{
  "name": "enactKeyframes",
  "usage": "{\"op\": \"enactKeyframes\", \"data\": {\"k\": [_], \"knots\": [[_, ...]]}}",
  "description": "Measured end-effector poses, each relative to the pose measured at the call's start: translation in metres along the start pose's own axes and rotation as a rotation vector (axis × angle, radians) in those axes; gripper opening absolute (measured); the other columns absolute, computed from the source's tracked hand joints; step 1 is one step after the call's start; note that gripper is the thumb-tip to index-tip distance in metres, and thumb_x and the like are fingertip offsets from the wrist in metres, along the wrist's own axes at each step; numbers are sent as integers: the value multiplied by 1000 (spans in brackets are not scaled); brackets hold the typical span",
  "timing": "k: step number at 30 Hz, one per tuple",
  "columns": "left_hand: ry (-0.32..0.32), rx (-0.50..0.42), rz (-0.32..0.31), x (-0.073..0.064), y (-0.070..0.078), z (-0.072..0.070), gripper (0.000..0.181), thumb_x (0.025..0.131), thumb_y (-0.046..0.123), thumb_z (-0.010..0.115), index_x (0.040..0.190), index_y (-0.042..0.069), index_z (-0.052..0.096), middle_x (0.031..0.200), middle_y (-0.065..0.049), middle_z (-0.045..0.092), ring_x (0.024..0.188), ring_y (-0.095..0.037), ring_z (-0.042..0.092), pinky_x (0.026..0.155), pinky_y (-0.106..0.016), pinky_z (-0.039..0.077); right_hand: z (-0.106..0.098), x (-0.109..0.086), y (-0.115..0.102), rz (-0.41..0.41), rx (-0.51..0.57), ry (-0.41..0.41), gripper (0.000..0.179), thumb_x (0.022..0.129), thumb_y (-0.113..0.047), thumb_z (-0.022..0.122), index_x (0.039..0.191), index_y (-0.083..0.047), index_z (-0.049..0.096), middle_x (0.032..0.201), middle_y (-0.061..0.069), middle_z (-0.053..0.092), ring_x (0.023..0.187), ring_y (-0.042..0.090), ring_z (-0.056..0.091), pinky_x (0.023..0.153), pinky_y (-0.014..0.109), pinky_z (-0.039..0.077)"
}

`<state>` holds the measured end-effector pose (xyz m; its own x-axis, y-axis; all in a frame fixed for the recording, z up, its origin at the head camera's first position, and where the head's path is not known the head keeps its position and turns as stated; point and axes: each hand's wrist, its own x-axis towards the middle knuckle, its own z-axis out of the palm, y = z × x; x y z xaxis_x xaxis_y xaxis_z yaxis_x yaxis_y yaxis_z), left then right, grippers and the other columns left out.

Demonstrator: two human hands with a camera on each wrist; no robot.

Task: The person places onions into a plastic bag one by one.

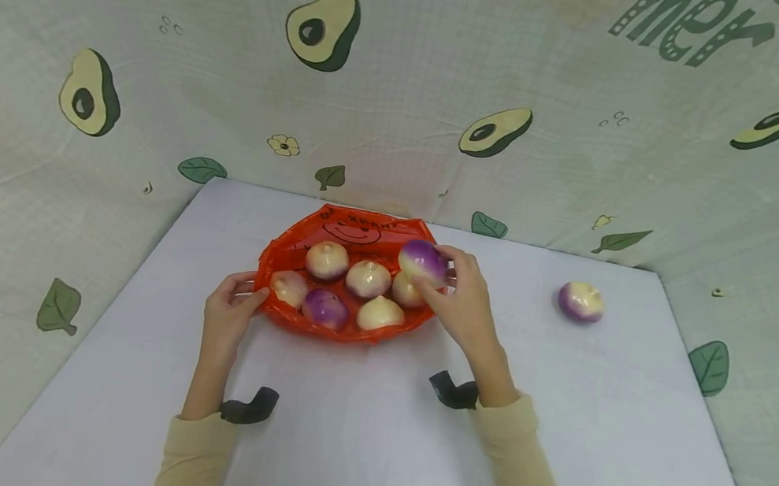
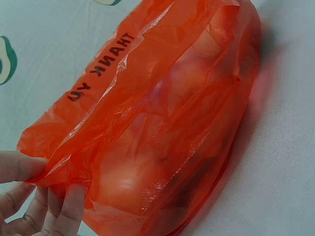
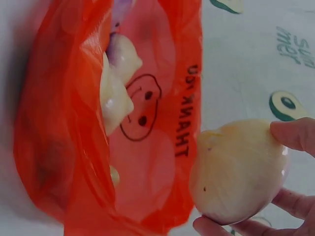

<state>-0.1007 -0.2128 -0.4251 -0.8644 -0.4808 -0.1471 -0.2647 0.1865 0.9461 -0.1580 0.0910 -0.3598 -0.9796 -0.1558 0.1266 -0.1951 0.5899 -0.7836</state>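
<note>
A red plastic bag (image 1: 288, 254) lies on the white table with its mouth spread wide, a smiley face and lettering printed on it. Several purple-and-white turnips (image 1: 327, 260) sit inside, one showing its purple side (image 1: 325, 309). My left hand (image 1: 227, 311) pinches the bag's left edge; the left wrist view shows the gathered film (image 2: 64, 172) between thumb and fingers. Over the bag's right side, my right hand (image 1: 465, 298) holds a turnip (image 1: 423, 262) by thumb and fingertips. In the right wrist view this turnip (image 3: 241, 172) appears beside the bag's rim.
Another turnip (image 1: 580, 302) lies alone on the table (image 1: 627, 426), to the right of the bag. Behind and at both sides hangs a pale cloth (image 1: 408, 63) printed with avocados and leaves. A black strap piece (image 1: 249, 406) sticks out at each wrist.
</note>
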Motion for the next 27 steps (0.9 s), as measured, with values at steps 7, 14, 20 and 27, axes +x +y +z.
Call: {"op": "enactKeyframes", "data": {"k": [7,14,20,27], "knots": [[-2,-8,7,-1,1,-1,36,91,24,59,124,12,55,110,-8,56,79,-3,57,74,-15,53,24,12,-6,22,-91,-61,56,83,-35,62,132,-14,44,131,12,43,118,32,48,99,50,44],[-14,-8,18,-2,2,-2,37,91,24,59,125,10,54,110,-9,55,77,-1,56,74,-16,53,40,27,-3,33,-131,-46,55,84,-33,62,131,-11,45,127,17,45,114,34,51,98,50,45],[-11,2,16,-3,3,-3,37,91,25,58,126,11,54,112,-9,55,78,-1,56,75,-17,54,48,35,-1,39,-186,-50,53,85,-30,62,131,-11,44,125,19,44,112,34,52,98,49,44],[-1,1,17,-2,2,-2,36,91,24,59,124,11,55,111,-9,56,78,-2,57,75,-17,53,54,40,2,55,-238,-69,54,86,-31,63,132,-12,43,125,18,44,112,35,53,98,52,44]]}}
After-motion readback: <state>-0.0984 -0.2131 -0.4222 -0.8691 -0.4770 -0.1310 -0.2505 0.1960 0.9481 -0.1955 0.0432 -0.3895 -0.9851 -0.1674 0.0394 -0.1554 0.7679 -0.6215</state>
